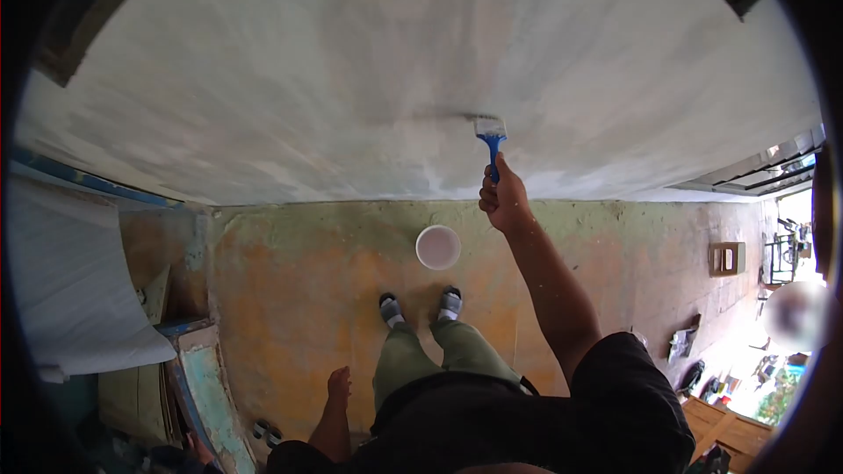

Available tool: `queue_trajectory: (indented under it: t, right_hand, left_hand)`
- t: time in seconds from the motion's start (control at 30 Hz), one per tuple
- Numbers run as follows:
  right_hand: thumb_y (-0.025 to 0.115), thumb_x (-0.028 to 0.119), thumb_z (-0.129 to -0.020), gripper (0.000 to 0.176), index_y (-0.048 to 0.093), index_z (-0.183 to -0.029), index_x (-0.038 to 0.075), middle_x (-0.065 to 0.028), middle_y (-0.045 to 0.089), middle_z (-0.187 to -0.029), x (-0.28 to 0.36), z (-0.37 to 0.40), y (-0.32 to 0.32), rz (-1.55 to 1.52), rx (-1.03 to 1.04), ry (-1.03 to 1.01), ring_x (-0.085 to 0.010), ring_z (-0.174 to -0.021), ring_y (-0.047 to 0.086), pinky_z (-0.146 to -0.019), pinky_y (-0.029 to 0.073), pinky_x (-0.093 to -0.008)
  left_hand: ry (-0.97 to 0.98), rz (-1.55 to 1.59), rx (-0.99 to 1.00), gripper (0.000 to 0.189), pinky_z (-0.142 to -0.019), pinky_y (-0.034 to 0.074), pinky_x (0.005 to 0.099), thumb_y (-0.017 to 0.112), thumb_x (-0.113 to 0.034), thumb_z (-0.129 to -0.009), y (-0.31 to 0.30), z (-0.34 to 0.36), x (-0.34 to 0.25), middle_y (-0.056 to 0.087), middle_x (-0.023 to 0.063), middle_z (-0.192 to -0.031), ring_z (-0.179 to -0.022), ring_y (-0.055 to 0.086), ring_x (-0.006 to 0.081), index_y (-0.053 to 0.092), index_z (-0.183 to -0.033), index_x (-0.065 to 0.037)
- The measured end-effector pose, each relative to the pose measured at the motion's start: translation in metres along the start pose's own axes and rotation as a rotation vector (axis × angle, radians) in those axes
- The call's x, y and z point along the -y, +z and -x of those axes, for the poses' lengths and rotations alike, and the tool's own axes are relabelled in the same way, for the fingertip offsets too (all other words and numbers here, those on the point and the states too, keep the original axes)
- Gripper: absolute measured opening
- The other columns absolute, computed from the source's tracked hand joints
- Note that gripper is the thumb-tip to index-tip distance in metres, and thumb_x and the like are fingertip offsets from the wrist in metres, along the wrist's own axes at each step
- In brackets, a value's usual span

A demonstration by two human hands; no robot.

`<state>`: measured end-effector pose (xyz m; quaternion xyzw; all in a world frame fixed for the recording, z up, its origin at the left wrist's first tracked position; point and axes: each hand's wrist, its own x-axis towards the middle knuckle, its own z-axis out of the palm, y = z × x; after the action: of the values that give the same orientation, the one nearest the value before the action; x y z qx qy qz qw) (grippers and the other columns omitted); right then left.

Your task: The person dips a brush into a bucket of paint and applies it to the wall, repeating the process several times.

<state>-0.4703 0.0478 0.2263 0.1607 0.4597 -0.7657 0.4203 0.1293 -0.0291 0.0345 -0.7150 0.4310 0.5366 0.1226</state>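
My right hand [505,197] is wrapped round the blue handle of a paintbrush [493,142]. The brush points up, its pale, wet-looking bristles against the wall [421,61], which is streaked with whitish and grey patches. Below it, on the floor near the wall's foot, stands a white bucket [437,247] with pale liquid inside. My left hand [339,384] hangs low beside my left leg, away from the bucket; its fingers look loosely curled, with nothing seen in them.
My feet in sandals [448,300] stand on the worn orange-green floor [299,290]. On the left, a grey cloth [70,272] hangs by a peeling frame [211,395]. Rightward are a small box [727,259], a louvred window [755,175] and scattered items. Another person's hand [200,449] shows at lower left.
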Motion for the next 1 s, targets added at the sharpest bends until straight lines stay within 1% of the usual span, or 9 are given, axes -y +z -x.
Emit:
queue_trajectory:
  t: [0.13,0.27,0.3,0.33,0.4,0.6,0.77,0.93,1.0]
  right_hand:
    - [0.048,0.048,-0.1,0.04,0.048,-0.079,0.014,0.0066,0.03,-0.05,0.061,0.079,0.033,0.049,0.201,-0.235,-0.0067,-0.035,0.024,-0.035,0.016,-0.025]
    - [0.048,0.049,-0.099,0.042,0.047,-0.076,0.014,0.0062,0.027,-0.048,0.117,0.134,0.041,0.137,0.339,-0.495,-0.0067,-0.035,0.022,-0.035,0.016,-0.0244]
    - [0.047,0.048,-0.1,0.043,0.048,-0.077,0.012,0.0058,0.028,-0.048,0.128,0.141,0.038,0.149,0.368,-0.522,-0.0068,-0.035,0.022,-0.035,0.016,-0.0246]
    - [0.048,0.045,-0.1,0.038,0.052,-0.085,0.011,0.0059,0.032,-0.05,0.136,0.142,0.032,0.129,0.414,-0.53,-0.0049,-0.037,0.026,-0.035,0.018,-0.023]
    - [0.048,0.045,-0.101,0.038,0.053,-0.087,0.01,0.006,0.032,-0.051,0.145,0.14,0.027,0.123,0.366,-0.56,-0.0048,-0.037,0.024,-0.035,0.018,-0.0231]
    - [0.049,0.052,-0.098,0.042,0.05,-0.086,0.012,0.0064,0.03,-0.051,0.104,0.061,-0.026,0.245,0.205,-0.31,-0.0065,-0.037,0.023,-0.036,0.017,-0.0254]
    - [0.047,0.044,-0.1,0.037,0.049,-0.091,0.009,0.0051,0.029,-0.052,0.056,0.05,-0.033,0.275,0.117,0.052,-0.0089,-0.038,0.024,-0.038,0.018,-0.0284]
    - [0.047,0.039,-0.101,0.034,0.051,-0.092,0.006,0.0044,0.03,-0.053,0.11,0.104,0.033,0.298,0.258,-0.256,-0.0086,-0.039,0.025,-0.038,0.019,-0.0278]
    - [0.048,0.037,-0.102,0.034,0.053,-0.092,0.005,0.004,0.033,-0.054,0.142,0.147,0.065,0.339,0.327,-0.48,-0.0074,-0.039,0.027,-0.038,0.02,-0.0261]
  left_hand:
    - [-0.021,0.097,0.001,0.063,-0.096,0.039,0.0572,0.06,-0.051,-0.09,-0.007,0.027,0.004,0.052,0.0119,-0.134,-0.12,0.051,0.0328,0.047,-0.136,-0.01]
    - [-0.046,0.148,0.0,0.067,-0.1,0.036,0.0571,0.058,-0.052,-0.091,0.003,0.046,0.007,0.048,0.0144,-0.139,-0.124,0.048,0.0347,0.042,-0.14,-0.009]
    - [-0.05,0.141,0.014,0.067,-0.101,0.036,0.0572,0.058,-0.052,-0.092,0.006,0.05,0.006,0.047,0.015,-0.14,-0.125,0.047,0.0352,0.041,-0.141,-0.01]
    - [-0.057,0.137,0.027,0.068,-0.101,0.036,0.0573,0.058,-0.051,-0.092,0.009,0.055,0.006,0.046,0.0155,-0.141,-0.127,0.046,0.0357,0.04,-0.142,-0.01]
    - [-0.011,0.146,0.066,0.069,-0.103,0.035,0.0574,0.058,-0.051,-0.092,0.012,0.066,0.004,0.044,0.0163,-0.144,-0.13,0.044,0.0369,0.038,-0.144,-0.01]
    - [0.016,0.186,-0.009,0.065,-0.103,0.035,0.0562,0.057,-0.048,-0.093,0.02,0.06,-0.017,0.045,0.0141,-0.143,-0.129,0.045,0.0357,0.04,-0.144,-0.011]
    - [0.107,0.26,-0.056,0.057,-0.102,0.036,0.0553,0.057,-0.044,-0.094,0.03,0.06,-0.019,0.048,0.0135,-0.14,-0.127,0.047,0.0347,0.045,-0.14,-0.013]
    - [0.073,0.239,0.007,0.055,-0.099,0.037,0.0549,0.057,-0.043,-0.094,0.038,0.023,-0.017,0.05,0.0121,-0.139,-0.123,0.05,0.0336,0.046,-0.14,-0.013]
    - [0.037,0.164,0.024,0.057,-0.098,0.038,0.0548,0.057,-0.044,-0.094,0.042,0.014,-0.023,0.049,0.0117,-0.139,-0.123,0.05,0.0333,0.045,-0.14,-0.014]
